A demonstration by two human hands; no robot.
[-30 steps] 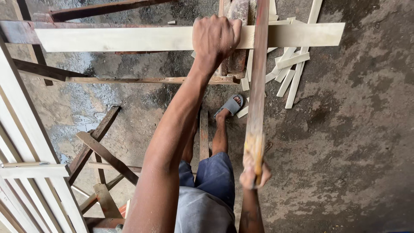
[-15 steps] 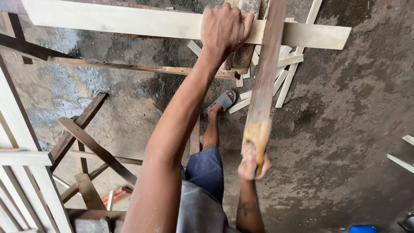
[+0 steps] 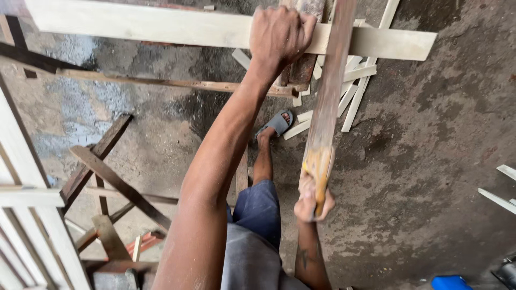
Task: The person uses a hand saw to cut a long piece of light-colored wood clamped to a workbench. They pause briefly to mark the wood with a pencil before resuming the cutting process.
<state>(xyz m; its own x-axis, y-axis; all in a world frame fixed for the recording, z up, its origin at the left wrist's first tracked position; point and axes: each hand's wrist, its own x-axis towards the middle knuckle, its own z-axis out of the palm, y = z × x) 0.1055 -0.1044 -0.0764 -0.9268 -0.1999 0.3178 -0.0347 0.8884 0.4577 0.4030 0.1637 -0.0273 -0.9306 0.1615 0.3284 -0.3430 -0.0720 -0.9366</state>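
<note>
Pale plank (image 3: pixel 161 27) pinned by left hand (image 3: pixel 279 35), fist closed to steady it | right hand (image 3: pixel 313 200) grips saw (image 3: pixel 329 96) handle, blade crossing plank | offcuts (image 3: pixel 352 91) on floor (image 3: pixel 441 161)

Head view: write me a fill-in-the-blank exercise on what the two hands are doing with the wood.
1. The left hand presses down on a pale wooden ____ lying crosswise.
2. The right hand grips the yellowish lower end of a long reddish-brown ____.
3. The foot on the concrete floor wears a grey ____.
4. Pale offcut strips lie on the floor beside the ____.

Missing words: plank; board; sandal; foot
</note>
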